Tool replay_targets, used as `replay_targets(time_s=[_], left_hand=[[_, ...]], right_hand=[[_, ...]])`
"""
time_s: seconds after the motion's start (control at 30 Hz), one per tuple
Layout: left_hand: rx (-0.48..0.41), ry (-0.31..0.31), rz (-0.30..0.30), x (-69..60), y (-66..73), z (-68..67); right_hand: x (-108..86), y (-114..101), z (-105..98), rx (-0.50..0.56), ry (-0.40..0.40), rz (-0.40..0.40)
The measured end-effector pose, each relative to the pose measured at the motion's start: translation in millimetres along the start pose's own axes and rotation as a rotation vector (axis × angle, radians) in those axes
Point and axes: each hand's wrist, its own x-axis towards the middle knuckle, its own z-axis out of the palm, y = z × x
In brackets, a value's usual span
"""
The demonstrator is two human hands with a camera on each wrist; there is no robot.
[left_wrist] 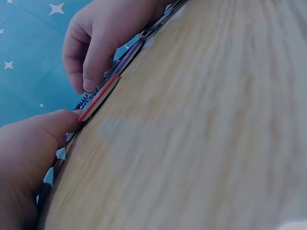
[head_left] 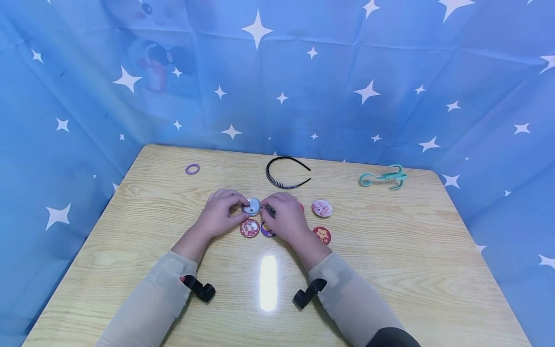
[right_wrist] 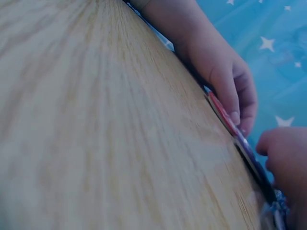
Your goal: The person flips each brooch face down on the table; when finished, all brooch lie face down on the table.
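Note:
A round pin badge (head_left: 251, 206) lies with its silver back and pin facing up. My left hand (head_left: 222, 214) pinches its left side between thumb and fingers. Close by on its right, my right hand (head_left: 284, 215) has its fingers curved over a dark thing (head_left: 271, 211), mostly hidden. Whether it pinches that or the silver badge's edge does not show. Just below the hands are a red badge (head_left: 250, 228) and a purple badge (head_left: 267, 230), partly covered by the right hand. In the left wrist view, a red-edged badge (left_wrist: 100, 98) touches the left thumb.
To the right lie a pink badge (head_left: 322, 208) and a red badge with a yellow star (head_left: 322, 235). Behind the hands is a black headband (head_left: 277, 180). A purple ring (head_left: 192, 169) sits back left, a teal hair clip (head_left: 386, 177) back right, all on the wooden table (head_left: 412, 270).

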Motion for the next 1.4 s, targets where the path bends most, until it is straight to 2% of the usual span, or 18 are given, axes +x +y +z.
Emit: replay_targets(time_s=[0.27,0.53,0.77,1.07,1.23,1.4], left_hand=[[-0.003,-0.002,0.003,1.3,1.0,0.4],[-0.001,-0.009,-0.003,1.2,2.4,-0.5],[-0.001,-0.01,-0.01,0.2,2.9,0.1],[0.011,-0.021,-0.012,-0.7,5.1,1.4],[-0.006,0.009,-0.013,0.4,7.9,1.2],[-0.022,0.043,0.011,2.5,17.9,9.2]], right_hand=[[-1.7,0,-5,-0.026,0.141,-0.049],[-9.0,4,-10,-0.039,0.154,0.012],[-15.3,8,-12,-0.038,0.187,0.012],[-30.1,20,-18,-0.032,0.156,0.064],[-33.1,24,-24,-0.068,0.113,0.116],[-33.0,26,-25,-0.1,0.081,0.156]])
